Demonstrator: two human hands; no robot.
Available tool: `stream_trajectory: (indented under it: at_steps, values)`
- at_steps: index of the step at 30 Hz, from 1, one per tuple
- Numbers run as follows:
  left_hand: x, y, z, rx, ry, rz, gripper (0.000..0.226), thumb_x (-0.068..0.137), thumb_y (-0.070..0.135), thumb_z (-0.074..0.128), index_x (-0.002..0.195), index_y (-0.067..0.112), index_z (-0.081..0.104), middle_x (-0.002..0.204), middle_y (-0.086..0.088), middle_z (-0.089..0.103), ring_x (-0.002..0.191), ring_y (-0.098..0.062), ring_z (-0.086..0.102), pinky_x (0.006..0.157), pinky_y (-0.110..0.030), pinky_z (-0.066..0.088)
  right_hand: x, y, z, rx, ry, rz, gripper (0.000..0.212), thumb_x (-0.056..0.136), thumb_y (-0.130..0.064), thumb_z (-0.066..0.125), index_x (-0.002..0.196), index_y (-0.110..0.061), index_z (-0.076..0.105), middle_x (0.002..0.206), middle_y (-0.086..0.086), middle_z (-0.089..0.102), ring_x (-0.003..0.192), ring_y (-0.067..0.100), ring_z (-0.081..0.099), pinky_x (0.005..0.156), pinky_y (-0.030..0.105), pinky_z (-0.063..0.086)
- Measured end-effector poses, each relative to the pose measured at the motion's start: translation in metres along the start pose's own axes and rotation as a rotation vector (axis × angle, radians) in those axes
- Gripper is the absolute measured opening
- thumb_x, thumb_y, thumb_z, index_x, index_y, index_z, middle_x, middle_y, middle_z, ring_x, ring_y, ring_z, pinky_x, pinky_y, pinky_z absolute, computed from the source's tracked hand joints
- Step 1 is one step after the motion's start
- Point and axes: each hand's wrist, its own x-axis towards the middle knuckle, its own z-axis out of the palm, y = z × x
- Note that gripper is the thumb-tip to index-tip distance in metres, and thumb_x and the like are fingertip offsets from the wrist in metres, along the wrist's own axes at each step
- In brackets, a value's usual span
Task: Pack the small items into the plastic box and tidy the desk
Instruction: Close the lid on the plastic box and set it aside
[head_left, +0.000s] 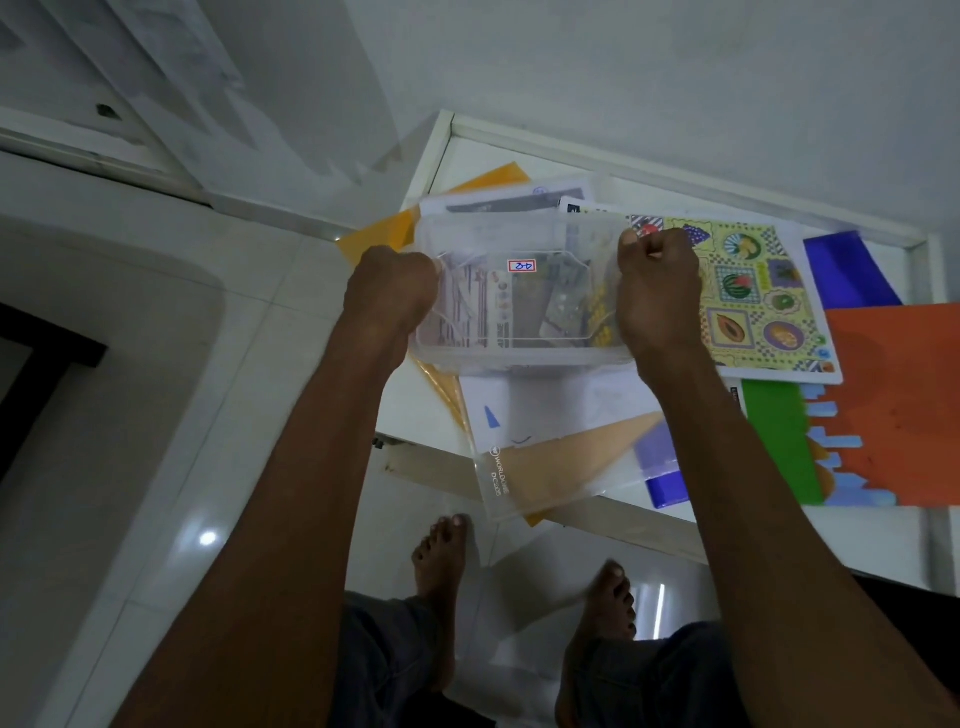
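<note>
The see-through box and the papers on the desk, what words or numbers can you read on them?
"42", seen upside down, on the small red-edged white sticker on the clear plastic box.
"WORLDONE" on the clear plastic folder at the desk's near edge.
A code under it, roughly "DC-205": too blurred to be sure.
Print on items inside the box: unreadable.

A white desk (878, 540) with a raised rim along its far edge carries a loose spread of flat things. At its left end lie orange-yellow sheets (384, 228) under white papers and a clear folder (550, 457). Further right sits a yellow fruit puzzle board (753, 301), then a blue sheet (847, 270), a green sheet (779, 441) and an orange sheet (904, 395), overlapping one another.
</note>
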Motion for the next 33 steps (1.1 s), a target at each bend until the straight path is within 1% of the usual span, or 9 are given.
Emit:
stream_trajectory:
  at_steps: [4,9,14,16,18,21,27,30,33]
  values:
    - [0.000,-0.003,-0.002,0.052,-0.025,0.027,0.022,0.092,0.034,0.058,0.101,0.014,0.056,0.081,0.000,0.056,0.089,-0.028,0.063,0.081,-0.041,0.058,-0.004,0.001,0.001,-0.039,0.023,-0.057,0.020,0.102,-0.030,0.048,0.092,-0.012,0.047,0.070,-0.007,0.045,0.061,0.005,0.040,0.055,0.024,0.033]
    - [-0.003,-0.003,-0.004,0.188,0.008,0.092,0.042,0.093,0.041,0.054,0.121,0.009,0.060,0.111,-0.011,0.062,0.097,-0.031,0.061,0.089,-0.049,0.057,-0.004,-0.005,-0.004,-0.310,0.003,-0.086,0.027,0.099,-0.033,0.045,0.106,-0.007,0.051,0.083,0.004,0.054,0.074,0.024,0.049,0.066,0.032,0.031]
    - [-0.008,-0.001,-0.004,0.222,-0.010,0.131,0.055,0.092,0.050,0.053,0.130,0.011,0.055,0.128,-0.013,0.061,0.113,-0.035,0.061,0.095,-0.050,0.054,-0.010,-0.009,-0.002,-0.481,-0.054,-0.378,0.033,0.097,-0.023,0.048,0.125,-0.005,0.047,0.121,0.020,0.049,0.105,0.035,0.051,0.076,0.038,0.038]
    - [-0.014,0.000,-0.009,0.128,-0.140,0.059,0.065,0.088,0.057,0.057,0.138,0.018,0.047,0.134,-0.007,0.057,0.115,-0.032,0.060,0.088,-0.049,0.056,-0.009,-0.008,-0.001,-0.482,-0.065,-0.325,0.032,0.102,-0.029,0.045,0.124,-0.008,0.051,0.123,0.020,0.048,0.107,0.035,0.052,0.078,0.036,0.039]
    - [-0.020,0.001,-0.020,0.098,-0.356,-0.059,0.073,0.083,0.056,0.068,0.142,0.028,0.037,0.135,0.000,0.054,0.116,-0.030,0.058,0.077,-0.046,0.057,-0.007,-0.006,-0.001,-0.421,-0.012,-0.256,0.028,0.103,-0.028,0.043,0.120,-0.010,0.056,0.119,0.020,0.050,0.102,0.032,0.053,0.069,0.029,0.025]
    - [-0.026,0.002,-0.029,0.215,-0.562,-0.090,0.085,0.075,0.029,0.084,0.141,0.027,0.031,0.125,-0.001,0.055,0.106,-0.027,0.062,0.059,-0.039,0.061,-0.004,-0.007,-0.001,-0.353,0.033,-0.180,0.027,0.103,-0.027,0.044,0.118,-0.011,0.060,0.117,0.020,0.053,0.101,0.032,0.053,0.068,0.027,0.022]
    - [-0.025,0.006,-0.024,0.193,-0.426,-0.037,0.037,0.073,0.007,0.084,0.080,0.018,0.050,0.081,-0.008,0.060,0.063,-0.017,0.060,0.039,-0.022,0.055,-0.006,-0.010,0.002,-0.404,0.059,-0.182,0.024,0.100,-0.025,0.046,0.115,-0.016,0.062,0.118,0.018,0.052,0.101,0.033,0.055,0.071,0.027,0.029]
    - [-0.024,0.005,-0.023,0.256,-0.403,-0.016,0.040,0.071,0.009,0.086,0.075,0.020,0.048,0.075,-0.007,0.060,0.059,-0.015,0.057,0.034,-0.019,0.050,-0.014,-0.012,0.004,-0.734,0.127,-0.439,0.029,0.096,-0.027,0.046,0.120,-0.020,0.060,0.121,0.013,0.049,0.111,0.031,0.048,0.075,0.035,0.036]
    - [-0.023,0.006,-0.024,0.295,-0.399,-0.019,0.038,0.068,0.012,0.089,0.086,0.016,0.055,0.077,-0.007,0.062,0.057,-0.015,0.055,0.036,-0.021,0.048,-0.014,-0.010,0.006,-0.797,0.043,-0.588,0.036,0.097,-0.032,0.045,0.129,-0.025,0.060,0.122,0.007,0.055,0.113,0.030,0.049,0.089,0.040,0.036]
